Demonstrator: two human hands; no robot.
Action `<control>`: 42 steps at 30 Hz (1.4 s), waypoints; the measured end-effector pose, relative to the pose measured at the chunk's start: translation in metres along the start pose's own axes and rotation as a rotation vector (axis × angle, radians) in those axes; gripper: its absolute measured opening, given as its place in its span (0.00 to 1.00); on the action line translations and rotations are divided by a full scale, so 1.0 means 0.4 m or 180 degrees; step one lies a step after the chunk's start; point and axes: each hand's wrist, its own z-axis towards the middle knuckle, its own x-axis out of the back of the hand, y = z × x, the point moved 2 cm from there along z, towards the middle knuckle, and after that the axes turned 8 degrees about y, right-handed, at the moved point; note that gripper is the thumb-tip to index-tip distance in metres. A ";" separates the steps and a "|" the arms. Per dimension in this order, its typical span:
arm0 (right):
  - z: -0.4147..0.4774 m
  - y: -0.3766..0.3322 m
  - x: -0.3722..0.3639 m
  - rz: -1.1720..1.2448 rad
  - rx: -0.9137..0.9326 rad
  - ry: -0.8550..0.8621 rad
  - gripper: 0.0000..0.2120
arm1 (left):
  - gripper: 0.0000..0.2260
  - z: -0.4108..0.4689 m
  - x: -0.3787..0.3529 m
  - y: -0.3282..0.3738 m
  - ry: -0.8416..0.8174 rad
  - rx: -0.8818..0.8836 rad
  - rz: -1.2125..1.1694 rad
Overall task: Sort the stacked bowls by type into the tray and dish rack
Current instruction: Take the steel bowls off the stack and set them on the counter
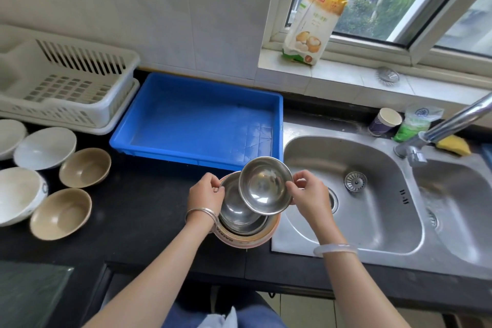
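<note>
You are pinching the steel bowl (265,185) by its rim in your right hand (310,194), tilted above the stack (246,224) on the bench; your left hand (206,192) is gripping the stack's rim. Be lifting clear before swinging toward the empty blue tray (197,120). The lettering on the stack's pink bowl is too small to read.

Shiny steel bowl (265,186), glossy blue plastic tray (202,117), matt black counter (138,210)
</note>
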 end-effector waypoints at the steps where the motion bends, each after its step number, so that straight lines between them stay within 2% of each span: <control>1: 0.002 -0.009 0.000 0.0080 0.0002 -0.0006 0.06 | 0.03 0.006 0.014 -0.003 0.0049 0.0031 -0.0069; 10: -0.001 -0.107 -0.088 0.0732 -0.0114 -0.0457 0.04 | 0.07 0.038 0.162 -0.127 0.0517 0.0967 -0.0824; 19: -0.030 -0.195 -0.350 0.0447 -0.0060 -0.1296 0.04 | 0.09 -0.011 0.284 -0.354 0.1258 0.1949 -0.1404; 22: -0.048 -0.219 -0.443 0.0245 0.0002 -0.1542 0.05 | 0.09 -0.023 0.314 -0.415 0.1373 0.2219 -0.1385; 32: -0.079 -0.271 -0.659 -0.0058 -0.0223 -0.1746 0.06 | 0.08 -0.006 0.358 -0.523 0.1420 0.2570 -0.1331; 42: -0.084 -0.257 -0.753 -0.0054 -0.0388 -0.1708 0.08 | 0.09 0.016 0.354 -0.553 0.1493 0.2744 -0.1497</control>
